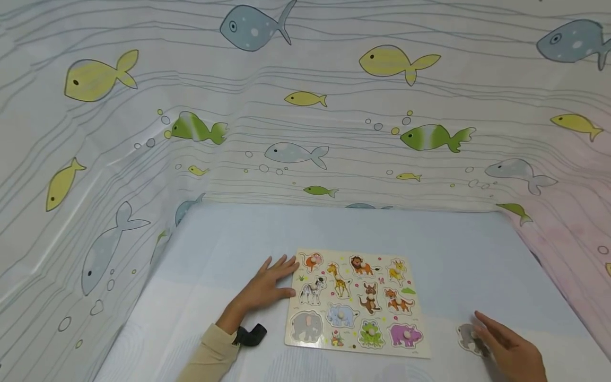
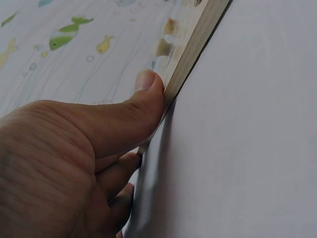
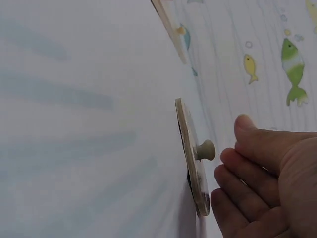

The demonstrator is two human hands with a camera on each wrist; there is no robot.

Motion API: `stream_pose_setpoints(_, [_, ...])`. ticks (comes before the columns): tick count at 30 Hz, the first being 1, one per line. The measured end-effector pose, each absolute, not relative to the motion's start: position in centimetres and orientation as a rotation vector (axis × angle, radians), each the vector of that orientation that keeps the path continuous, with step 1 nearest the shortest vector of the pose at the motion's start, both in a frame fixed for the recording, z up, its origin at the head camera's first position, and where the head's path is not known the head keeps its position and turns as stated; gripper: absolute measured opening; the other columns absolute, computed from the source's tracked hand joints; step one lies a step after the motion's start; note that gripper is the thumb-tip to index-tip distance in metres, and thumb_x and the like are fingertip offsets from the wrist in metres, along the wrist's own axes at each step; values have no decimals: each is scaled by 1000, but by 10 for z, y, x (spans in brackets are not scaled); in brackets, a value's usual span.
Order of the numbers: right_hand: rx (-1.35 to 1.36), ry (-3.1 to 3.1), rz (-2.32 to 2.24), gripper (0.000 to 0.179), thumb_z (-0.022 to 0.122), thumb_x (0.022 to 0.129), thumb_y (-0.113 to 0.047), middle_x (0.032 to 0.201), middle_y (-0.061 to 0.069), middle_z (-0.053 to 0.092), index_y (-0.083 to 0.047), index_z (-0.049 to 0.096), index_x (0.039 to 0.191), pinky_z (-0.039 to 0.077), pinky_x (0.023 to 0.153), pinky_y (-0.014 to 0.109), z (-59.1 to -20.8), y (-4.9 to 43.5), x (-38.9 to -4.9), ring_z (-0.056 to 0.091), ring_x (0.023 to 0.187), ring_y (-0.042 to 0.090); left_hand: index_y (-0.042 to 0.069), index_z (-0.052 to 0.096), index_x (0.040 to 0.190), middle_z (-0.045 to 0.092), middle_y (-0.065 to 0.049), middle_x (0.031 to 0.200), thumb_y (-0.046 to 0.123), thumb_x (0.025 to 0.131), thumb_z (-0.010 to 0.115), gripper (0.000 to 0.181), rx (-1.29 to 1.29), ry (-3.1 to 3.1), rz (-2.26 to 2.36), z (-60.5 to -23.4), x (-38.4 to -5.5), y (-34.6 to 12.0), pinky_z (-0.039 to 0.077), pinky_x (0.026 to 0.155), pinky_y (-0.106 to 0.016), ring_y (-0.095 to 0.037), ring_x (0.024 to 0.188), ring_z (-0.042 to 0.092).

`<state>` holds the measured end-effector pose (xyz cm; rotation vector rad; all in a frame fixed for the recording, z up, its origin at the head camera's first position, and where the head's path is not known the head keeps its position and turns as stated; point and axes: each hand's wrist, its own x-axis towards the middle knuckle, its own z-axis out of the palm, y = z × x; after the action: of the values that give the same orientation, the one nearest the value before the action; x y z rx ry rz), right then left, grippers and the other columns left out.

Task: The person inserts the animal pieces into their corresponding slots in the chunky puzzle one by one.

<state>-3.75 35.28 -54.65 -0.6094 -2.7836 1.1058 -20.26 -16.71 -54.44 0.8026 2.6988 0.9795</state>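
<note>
A wooden animal puzzle board [image 1: 424, 347] lies flat, with knobbed pieces such as a frog [image 1: 371, 335] and a purple hippo [image 1: 404, 336] in it. At its lower left is an elephant-shaped recess [image 1: 307, 327] with a printed elephant and no knob. My left hand [image 1: 267, 284] rests against the board's left side; in the left wrist view its thumb [image 2: 148, 91] touches the board edge [image 2: 195, 52]. Right of the board lies a grey elephant piece [image 1: 465, 337]. My right hand [image 1: 513, 347] is beside it, fingers loosely bent, apart from the piece's round knob [image 3: 206, 149].
The table [image 1: 238, 233] has a pale blue and white cover. Fish-printed sheeting [image 1: 267, 122] rises behind it and along both sides. A black band with a small device [image 1: 251, 335] is on my left wrist.
</note>
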Motion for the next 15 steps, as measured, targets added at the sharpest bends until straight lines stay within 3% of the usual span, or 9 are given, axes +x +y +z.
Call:
stream_pose_setpoints(5, [-697, -2747, 1080, 60, 71, 88, -54, 103, -43, 52, -10, 68, 128, 39, 65, -4, -551, 350, -34, 38, 80, -38, 15, 45, 151, 35, -3, 161, 36, 86, 76, 75, 789, 2701, 959, -545, -204, -167, -1, 127, -54, -29, 154, 22])
stream_pose_setpoints(12, [-481, -2744, 903, 51, 75, 87, -46, 104, -47, 41, -13, 72, 125, 39, 63, -4, -560, 348, -29, 29, 87, -41, 13, 46, 150, 35, -4, 161, 34, 86, 76, 74, 793, 2687, 988, -542, -203, -166, -1, 127, -55, -31, 154, 22])
stream_pose_setpoints(15, [-375, -2687, 835, 41, 80, 85, -33, 112, -38, 53, -11, 74, 119, 38, 66, -7, -565, 347, -30, 29, 92, -42, 12, 46, 150, 36, -5, 160, 33, 86, 76, 74, 793, 2680, 992, -541, -203, -166, -1, 127, -55, -31, 154, 22])
